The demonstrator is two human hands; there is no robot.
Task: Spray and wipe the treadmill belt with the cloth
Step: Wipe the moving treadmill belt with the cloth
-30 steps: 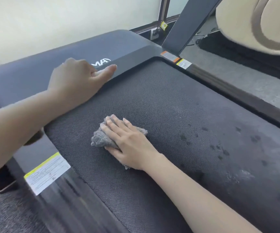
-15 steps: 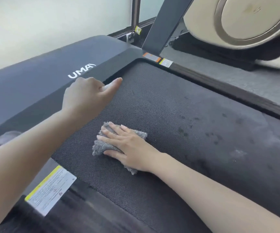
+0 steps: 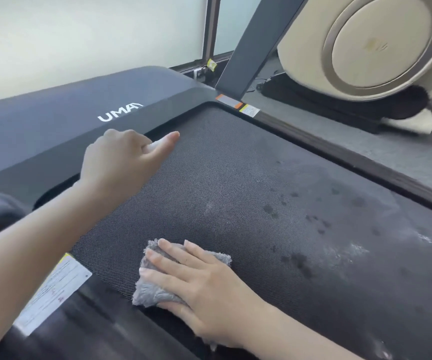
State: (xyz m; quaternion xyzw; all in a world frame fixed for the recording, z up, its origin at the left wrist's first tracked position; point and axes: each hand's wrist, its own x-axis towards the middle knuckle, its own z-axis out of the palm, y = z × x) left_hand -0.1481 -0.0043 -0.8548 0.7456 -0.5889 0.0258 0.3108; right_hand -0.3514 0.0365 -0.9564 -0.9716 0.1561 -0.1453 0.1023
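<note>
The dark textured treadmill belt [image 3: 235,183] fills the middle of the head view, with wet spots and spray marks on its right part. My right hand [image 3: 196,287] presses flat, fingers straight, on a crumpled grey cloth [image 3: 152,292] at the belt's near left edge. My left hand [image 3: 121,157] hovers or rests near the belt's front edge by the motor cover [image 3: 79,113], its fingers curled and the thumb pointing right; it holds nothing that I can see. No spray bottle is in view.
A warning sticker [image 3: 54,289] lies on the left side rail. The right side rail [image 3: 352,162] borders grey floor. An upright post [image 3: 256,42] rises at the back, and a beige machine [image 3: 378,42] stands at the far right.
My right hand has slid the cloth toward me, to the belt's near left edge. My left hand left the motor cover and now sits over the belt's front edge. The view shifted.
</note>
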